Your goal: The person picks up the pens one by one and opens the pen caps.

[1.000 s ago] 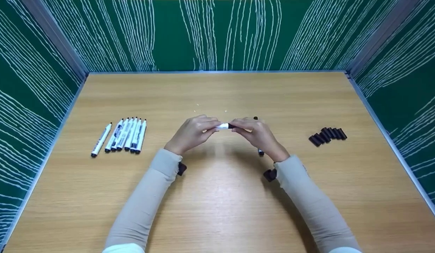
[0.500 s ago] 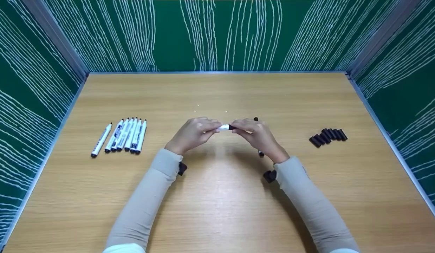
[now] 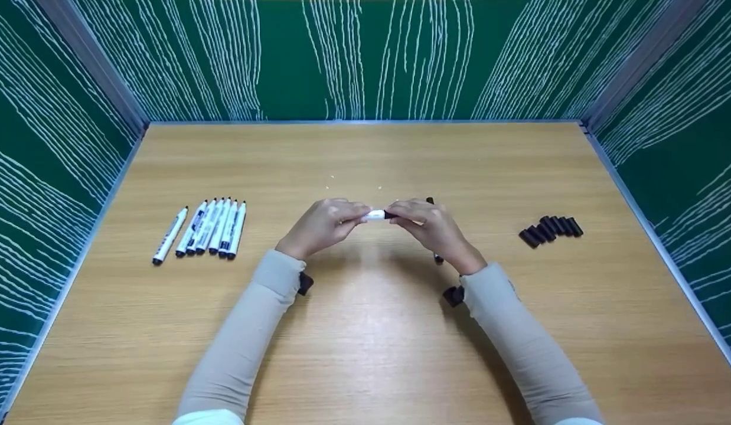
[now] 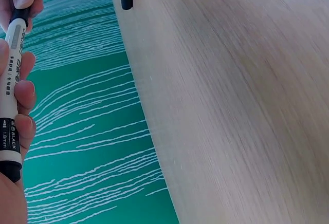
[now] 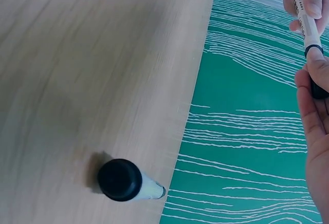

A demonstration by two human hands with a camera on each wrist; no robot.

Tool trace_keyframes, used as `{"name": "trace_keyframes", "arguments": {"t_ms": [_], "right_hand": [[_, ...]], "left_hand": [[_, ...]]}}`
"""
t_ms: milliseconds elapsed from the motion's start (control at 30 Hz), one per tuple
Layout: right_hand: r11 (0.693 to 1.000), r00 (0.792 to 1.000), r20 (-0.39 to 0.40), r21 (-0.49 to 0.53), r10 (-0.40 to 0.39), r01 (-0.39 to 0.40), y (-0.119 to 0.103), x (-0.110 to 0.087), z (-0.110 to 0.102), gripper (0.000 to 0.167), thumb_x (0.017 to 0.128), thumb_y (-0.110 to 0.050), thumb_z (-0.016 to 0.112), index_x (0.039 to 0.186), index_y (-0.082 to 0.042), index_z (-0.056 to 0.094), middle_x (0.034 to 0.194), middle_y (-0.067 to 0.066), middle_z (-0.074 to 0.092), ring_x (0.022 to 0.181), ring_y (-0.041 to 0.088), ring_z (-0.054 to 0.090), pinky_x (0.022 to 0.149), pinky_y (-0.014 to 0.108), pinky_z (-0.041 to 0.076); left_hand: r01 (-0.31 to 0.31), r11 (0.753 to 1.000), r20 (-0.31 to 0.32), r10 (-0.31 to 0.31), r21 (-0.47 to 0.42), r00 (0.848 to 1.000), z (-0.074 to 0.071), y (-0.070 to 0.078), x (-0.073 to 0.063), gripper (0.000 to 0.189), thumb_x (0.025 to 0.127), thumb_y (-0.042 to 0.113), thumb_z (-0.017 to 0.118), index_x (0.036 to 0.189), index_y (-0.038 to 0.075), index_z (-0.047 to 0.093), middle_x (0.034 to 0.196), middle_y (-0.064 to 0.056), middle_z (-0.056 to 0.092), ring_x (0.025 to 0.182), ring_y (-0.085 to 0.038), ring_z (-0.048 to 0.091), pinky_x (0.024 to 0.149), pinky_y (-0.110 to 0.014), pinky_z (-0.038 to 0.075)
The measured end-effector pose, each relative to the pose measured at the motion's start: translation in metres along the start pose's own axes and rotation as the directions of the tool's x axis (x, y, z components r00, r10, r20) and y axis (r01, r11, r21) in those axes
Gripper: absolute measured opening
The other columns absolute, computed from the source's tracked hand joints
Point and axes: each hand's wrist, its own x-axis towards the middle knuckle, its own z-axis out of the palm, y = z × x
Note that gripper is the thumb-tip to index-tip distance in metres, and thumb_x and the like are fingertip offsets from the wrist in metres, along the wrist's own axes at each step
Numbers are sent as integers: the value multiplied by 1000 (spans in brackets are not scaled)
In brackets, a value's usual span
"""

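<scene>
In the head view my left hand (image 3: 325,226) grips the white barrel of a whiteboard marker (image 3: 375,215), held level over the middle of the table. The fingers of my right hand (image 3: 437,231) pinch the black cap (image 5: 320,89) at the marker's right end. The left wrist view shows the marker's printed label and its black rear end lying along the left palm. A second marker (image 3: 439,258) lies on the table below my right hand, which hides most of it. In the right wrist view this marker (image 5: 119,179) shows its black end.
Several white markers (image 3: 212,227) with narrow black tips lie side by side at the left, one slightly apart. Several loose black caps (image 3: 551,230) are grouped at the right. Green panels (image 3: 283,65) with white lines border the wooden table (image 3: 365,153) at the back and sides.
Both hands and the marker between them have shifted very slightly toward the near side of the table. The grips look the same, and the markers and caps on the table stay put.
</scene>
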Motion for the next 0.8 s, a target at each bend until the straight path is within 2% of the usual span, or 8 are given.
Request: {"name": "trace_keyframes", "arguments": {"t_ms": [367,567,800], "right_hand": [[997,999,-28,70,31,-29,-1,-1,-2,21,80,-1,72,102,-1,74,99,12,74,91,27,70,79,35,58],[998,999,-21,56,39,-38,-1,-1,-3,21,82,-3,72,103,-2,74,100,11,74,90,25,70,79,32,57],[995,996,-6,58,84,-84,-2,-1,-7,23,83,-5,71,106,-3,73,103,10,74,93,23,70,82,31,57]], "left_hand": [[-16,1000,-23,16,-5,1000,1,-2,-1,25,93,16,63,114,6,71,110,-8,72,93,-19,69,83,-30,56],[-6,1000,-25,6,-17,1000,-2,-2,-3,26,93,16,63,116,7,70,112,-9,71,98,-20,69,86,-30,56],[-13,1000,-38,12,-17,999,-4,-3,-4,25,93,17,63,115,7,70,112,-8,71,101,-20,69,90,-30,54]]}}
